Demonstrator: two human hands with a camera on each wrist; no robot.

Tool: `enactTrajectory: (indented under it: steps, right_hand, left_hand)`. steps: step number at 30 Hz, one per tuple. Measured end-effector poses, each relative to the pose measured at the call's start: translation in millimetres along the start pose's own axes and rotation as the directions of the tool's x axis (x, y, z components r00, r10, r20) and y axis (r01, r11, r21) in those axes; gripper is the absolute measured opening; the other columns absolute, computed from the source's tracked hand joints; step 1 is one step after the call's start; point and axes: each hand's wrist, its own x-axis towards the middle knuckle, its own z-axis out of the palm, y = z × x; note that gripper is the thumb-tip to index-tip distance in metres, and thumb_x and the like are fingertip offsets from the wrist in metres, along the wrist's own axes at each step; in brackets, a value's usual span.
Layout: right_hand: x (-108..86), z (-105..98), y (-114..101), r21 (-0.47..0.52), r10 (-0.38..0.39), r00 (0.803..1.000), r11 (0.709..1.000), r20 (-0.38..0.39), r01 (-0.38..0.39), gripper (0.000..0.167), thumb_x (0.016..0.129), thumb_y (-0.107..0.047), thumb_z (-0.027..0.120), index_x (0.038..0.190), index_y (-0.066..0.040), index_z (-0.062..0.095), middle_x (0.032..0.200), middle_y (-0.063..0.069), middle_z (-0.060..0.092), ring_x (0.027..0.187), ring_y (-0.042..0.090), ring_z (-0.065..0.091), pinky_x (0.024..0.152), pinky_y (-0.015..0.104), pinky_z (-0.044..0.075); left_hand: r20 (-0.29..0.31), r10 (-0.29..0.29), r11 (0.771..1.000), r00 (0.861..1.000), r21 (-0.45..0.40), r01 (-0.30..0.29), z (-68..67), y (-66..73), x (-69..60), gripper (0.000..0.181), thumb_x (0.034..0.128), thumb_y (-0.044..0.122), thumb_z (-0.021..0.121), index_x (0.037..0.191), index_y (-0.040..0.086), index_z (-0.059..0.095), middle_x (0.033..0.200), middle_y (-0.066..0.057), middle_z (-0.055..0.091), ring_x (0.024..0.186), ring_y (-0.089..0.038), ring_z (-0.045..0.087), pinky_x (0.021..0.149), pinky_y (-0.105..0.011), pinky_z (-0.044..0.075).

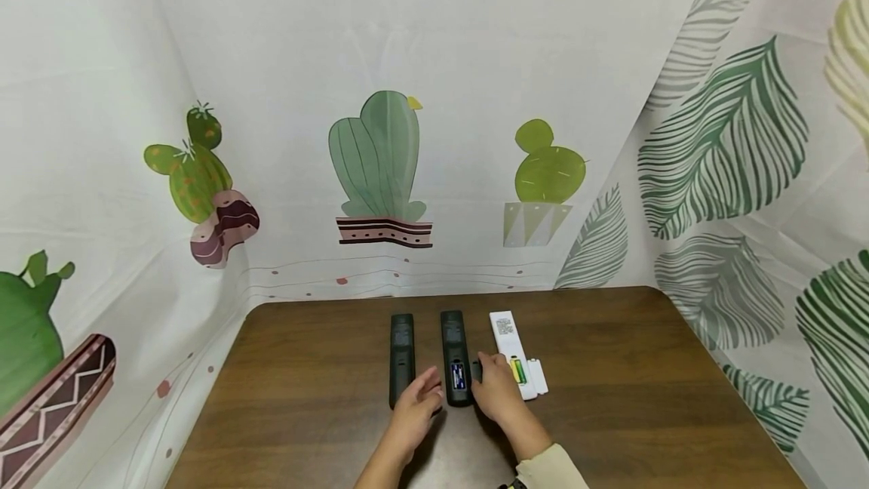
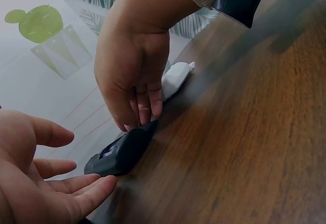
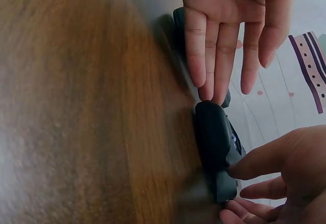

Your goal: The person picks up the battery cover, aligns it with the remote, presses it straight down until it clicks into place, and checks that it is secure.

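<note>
A black remote control (image 1: 455, 345) lies back side up in the middle, its uncovered battery compartment showing blue batteries (image 1: 458, 376). Just right of it, my right hand (image 1: 498, 387) pinches a small black battery cover (image 3: 224, 187) between thumb and fingers, low beside the remote. My left hand (image 1: 414, 407) is on the other side, fingers extended toward the remote's near end; whether they touch it I cannot tell. Another black remote (image 1: 402, 353) lies at the left, partly behind my left hand. A white remote (image 1: 505, 333) at the right has yellow-green batteries (image 1: 519, 370) exposed.
A white battery cover (image 1: 538, 376) lies against the white remote's right side. All of this is on a brown wooden table (image 1: 611, 368). White cloth (image 1: 468, 96) printed with cacti and leaves hangs behind the table and at both sides.
</note>
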Motion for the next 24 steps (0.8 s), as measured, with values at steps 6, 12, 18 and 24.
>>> enactTrajectory:
  steps: [6,12,18,24]
  right_hand:
    - [1.6,1.7,2.1,-0.001,-0.006,1.000,1.000,-0.009,0.006,0.059,0.083,-0.003,0.072,0.137,0.010,0.054,0.120,0.028,0.056,0.111,0.040,0.060,0.095,0.052,0.051]
    - [1.2,2.5,3.0,0.006,-0.024,0.999,1.000,-0.028,0.024,0.061,0.079,0.000,0.073,0.136,0.008,0.055,0.116,0.027,0.057,0.104,0.038,0.062,0.091,0.050,0.053]
    - [0.3,3.3,3.0,0.034,-0.017,1.000,0.999,-0.025,0.018,0.058,0.079,0.002,0.071,0.136,0.004,0.057,0.117,0.024,0.055,0.103,0.036,0.062,0.089,0.050,0.053]
    - [-0.8,2.2,2.9,0.074,-0.024,1.000,0.997,-0.002,0.024,0.055,0.082,0.002,0.069,0.136,0.003,0.057,0.115,0.023,0.058,0.102,0.033,0.064,0.090,0.050,0.053]
  left_hand:
    - [0.006,-0.015,1.000,1.000,-0.001,0.015,3.5,-0.4,1.4,0.059,0.0985,0.011,0.056,0.152,-0.006,0.036,0.149,-0.032,0.046,0.136,-0.045,0.050,0.108,-0.054,0.046]
    - [0.017,0.002,1.000,1.000,-0.019,-0.002,6.7,-0.8,0.4,0.059,0.0981,0.009,0.056,0.151,-0.009,0.036,0.148,-0.033,0.047,0.136,-0.046,0.049,0.109,-0.052,0.046]
    - [0.028,0.017,0.999,0.999,-0.040,-0.016,7.6,-1.9,0.9,0.058,0.0989,0.008,0.054,0.151,-0.011,0.034,0.149,-0.034,0.045,0.137,-0.047,0.048,0.108,-0.051,0.047]
    - [0.038,0.011,0.999,0.999,-0.047,-0.010,7.3,-3.3,2.3,0.058,0.0994,0.008,0.053,0.151,-0.011,0.034,0.150,-0.034,0.044,0.139,-0.047,0.046,0.109,-0.052,0.047]
